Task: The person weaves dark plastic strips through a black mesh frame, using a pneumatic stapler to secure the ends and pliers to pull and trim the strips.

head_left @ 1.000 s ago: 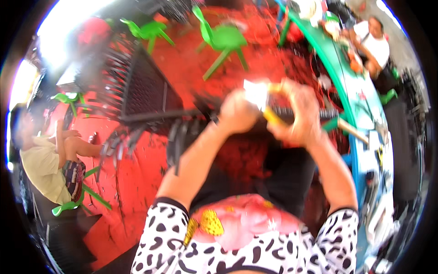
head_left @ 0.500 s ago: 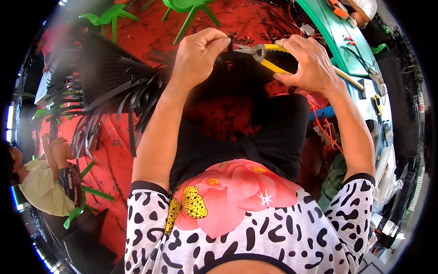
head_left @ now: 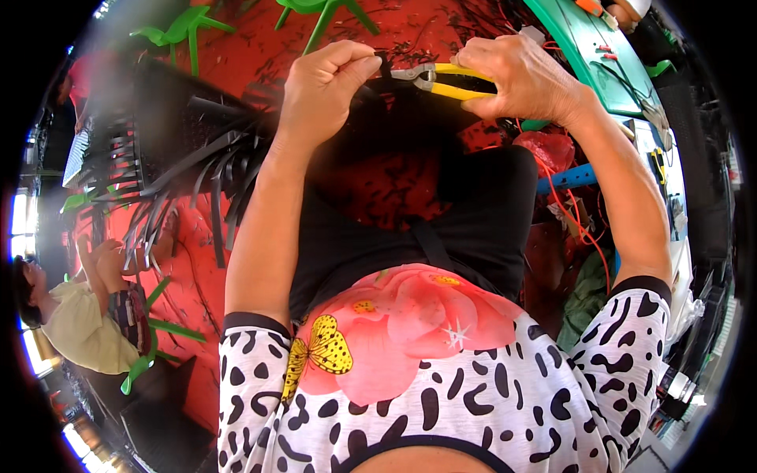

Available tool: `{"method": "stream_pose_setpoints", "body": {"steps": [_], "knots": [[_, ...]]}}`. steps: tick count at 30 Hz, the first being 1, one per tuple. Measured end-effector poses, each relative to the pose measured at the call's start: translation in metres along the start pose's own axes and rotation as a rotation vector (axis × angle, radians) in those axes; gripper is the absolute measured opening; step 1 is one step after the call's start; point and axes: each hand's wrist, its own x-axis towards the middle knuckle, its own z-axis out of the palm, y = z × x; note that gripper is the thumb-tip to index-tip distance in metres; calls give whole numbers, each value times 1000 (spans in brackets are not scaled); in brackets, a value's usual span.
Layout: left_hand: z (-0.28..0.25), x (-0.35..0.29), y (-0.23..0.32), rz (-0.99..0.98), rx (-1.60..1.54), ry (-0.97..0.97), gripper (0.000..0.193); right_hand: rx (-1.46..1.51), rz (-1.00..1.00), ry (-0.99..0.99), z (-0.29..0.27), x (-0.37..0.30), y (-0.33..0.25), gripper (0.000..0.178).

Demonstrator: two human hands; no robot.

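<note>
My left hand (head_left: 327, 91) pinches a short black strip (head_left: 385, 67) between thumb and fingertips. In my right hand (head_left: 520, 79) is a pair of snips (head_left: 441, 81) with yellow handles and short metal blades. The blades point left and meet the strip just beside my left fingertips, nearly shut. Left of my forearm, a black woven piece (head_left: 177, 130) spreads many loose strip ends (head_left: 217, 189). Its part between my hands is dark, so I cannot make out its edge there.
Green stools (head_left: 189, 31) stand on the red floor (head_left: 260, 39), which is strewn with black scraps. At left a person (head_left: 91, 327) sits with hands together. A green table (head_left: 603, 67) with tools is at right, near a blue tube (head_left: 568, 179) and red cord (head_left: 579, 225).
Both hands have shifted a little up, the left one also leftward. The snips' blades and handles, spread before, have closed toward each other at the black strip.
</note>
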Motion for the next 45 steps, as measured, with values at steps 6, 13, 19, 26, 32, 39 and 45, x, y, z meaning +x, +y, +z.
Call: {"method": "stream_pose_setpoints", "body": {"steps": [6,13,19,26,32,39,45], "knots": [[-17,-3,-8,191,-55,-230,10,142,299,228,3,-50,12,52],[-17,3,-1,66,-197,-142,59,-364,1258,319,-7,-292,159,75],[-24,2,-6,114,-210,-51,61,-526,1859,125,-14,-383,203,99],[-19,0,-10,30,-324,-9,68,288,729,484,16,-132,84,36],[-13,1,-13,20,-407,-31,65,124,45,462,44,42,-59,32],[-5,-9,-5,80,-431,123,59,490,191,396,63,51,-64,24],[1,-3,-19,167,-429,317,50,345,134,716,70,27,-71,23]]}}
